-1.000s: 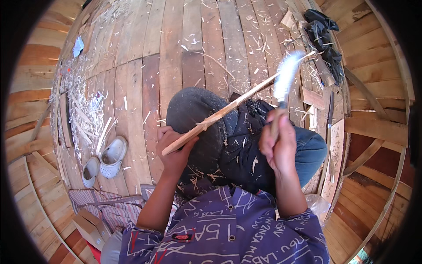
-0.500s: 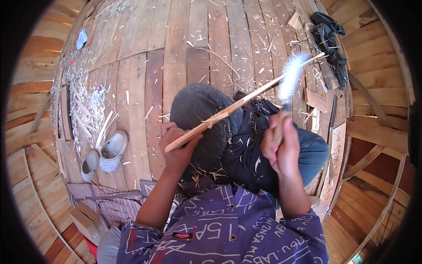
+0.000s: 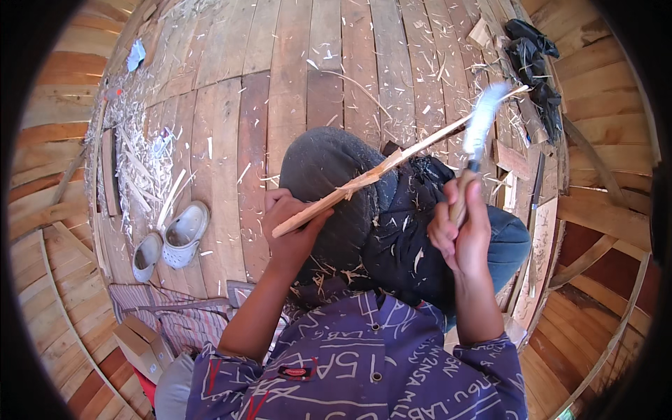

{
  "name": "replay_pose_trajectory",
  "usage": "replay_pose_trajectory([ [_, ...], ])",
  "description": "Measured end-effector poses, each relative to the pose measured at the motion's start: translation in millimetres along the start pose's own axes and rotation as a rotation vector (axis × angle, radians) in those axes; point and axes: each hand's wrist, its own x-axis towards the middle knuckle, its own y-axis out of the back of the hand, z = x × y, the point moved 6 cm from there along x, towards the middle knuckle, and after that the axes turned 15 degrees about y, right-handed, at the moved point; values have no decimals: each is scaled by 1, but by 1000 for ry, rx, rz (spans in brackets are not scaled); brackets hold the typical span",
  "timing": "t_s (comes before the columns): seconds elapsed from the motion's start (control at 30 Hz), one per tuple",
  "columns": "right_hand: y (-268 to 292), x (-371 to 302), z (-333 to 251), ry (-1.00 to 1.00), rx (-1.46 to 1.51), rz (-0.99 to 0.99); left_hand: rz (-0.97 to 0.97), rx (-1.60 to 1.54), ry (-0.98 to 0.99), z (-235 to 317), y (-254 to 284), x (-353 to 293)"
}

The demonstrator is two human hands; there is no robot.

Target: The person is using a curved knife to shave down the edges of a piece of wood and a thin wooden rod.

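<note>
My left hand (image 3: 292, 225) is closed around the thick near end of a long, roughly whittled wooden stick (image 3: 353, 185). The stick slants across my knee up to the right and tapers to a thin far end. In my right hand (image 3: 458, 227) is the wooden handle of a knife (image 3: 481, 126), its bright blade pointing up and away, blurred by motion. The blade overlaps the thin part of the stick; whether it touches the wood I cannot tell. Wood shavings lie on my dark trousers and the dark cloth on my lap.
Grey clogs (image 3: 183, 234) stand on the plank floor (image 3: 288, 84) at the left, beside a heap of shavings (image 3: 143, 171). A cardboard box (image 3: 142, 344) sits at the lower left near a striped cloth (image 3: 168, 308). Black plastic (image 3: 530, 59) and wood offcuts line the right.
The whole view has shifted slightly. The knife in my right hand has moved a little relative to the stick, towards its far end. Both hands keep their holds.
</note>
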Motion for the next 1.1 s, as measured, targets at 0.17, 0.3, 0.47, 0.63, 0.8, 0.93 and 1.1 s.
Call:
replay_pose_trajectory([
  [0.17, -22, -10, 15, -103, -166, -153, -17, -6, -7, 2, -1, 4],
  [0.3, 3, 0, 10, 10, 88, 8, -3, 8, -8, 4, -3, 2],
  [0.47, 2, 1, 0, 11, 91, 10, 4, -5, -15, 1, 0, 0],
  [0.63, -16, -27, 27, -299, -251, -288, -3, -1, -30, -3, -1, 1],
  [0.8, -14, -18, 18, -194, -8, -226, -7, -25, -11, -3, -3, 0],
  [0.93, 4, -11, 2, -103, 65, -39, -17, 14, 0, 2, 0, 2],
  [1.1, -14, -32, 30, -335, -87, -219, -14, 19, -26, 1, -1, 0],
])
